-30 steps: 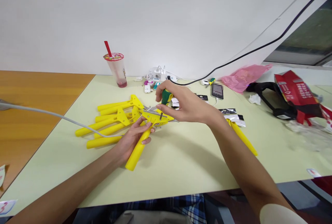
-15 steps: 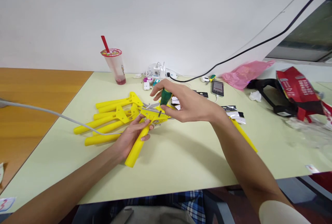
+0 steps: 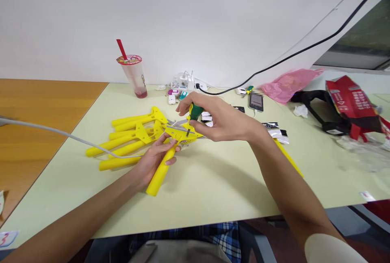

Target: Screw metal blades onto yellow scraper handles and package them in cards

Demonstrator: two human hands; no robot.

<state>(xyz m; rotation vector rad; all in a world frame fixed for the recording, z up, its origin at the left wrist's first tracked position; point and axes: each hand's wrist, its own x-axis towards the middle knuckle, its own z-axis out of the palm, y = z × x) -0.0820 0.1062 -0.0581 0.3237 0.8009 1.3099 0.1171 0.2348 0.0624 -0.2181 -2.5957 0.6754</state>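
Yellow plastic covered the hand tool (image 3: 178, 134) held over the middle of the pale tabletop (image 3: 219, 206), its handle slanting down toward the table's near edge. The left hand (image 3: 154, 158) had its fingers wrapped around that handle, with the thumb pressed on its upper end, just below the metal-edged head. Above the head, the right hand (image 3: 224, 118) pinched the green-and-yellow grip of a screwdriver (image 3: 196, 111) between thumb and curved fingers; whether its tip touched the tool, I could not tell. More yellow tools (image 3: 142, 133) lay heaped just beside the left hand, and a grey cable (image 3: 100, 148) ran across in front of them. Farther back, near the wall, stood a cup (image 3: 134, 78) with a red straw (image 3: 121, 49), then a white power strip (image 3: 183, 82). Beyond the right hand lay a phone (image 3: 256, 102), black-and-white packets (image 3: 271, 128), a pink bag (image 3: 288, 87) and a torn red box (image 3: 350, 97).
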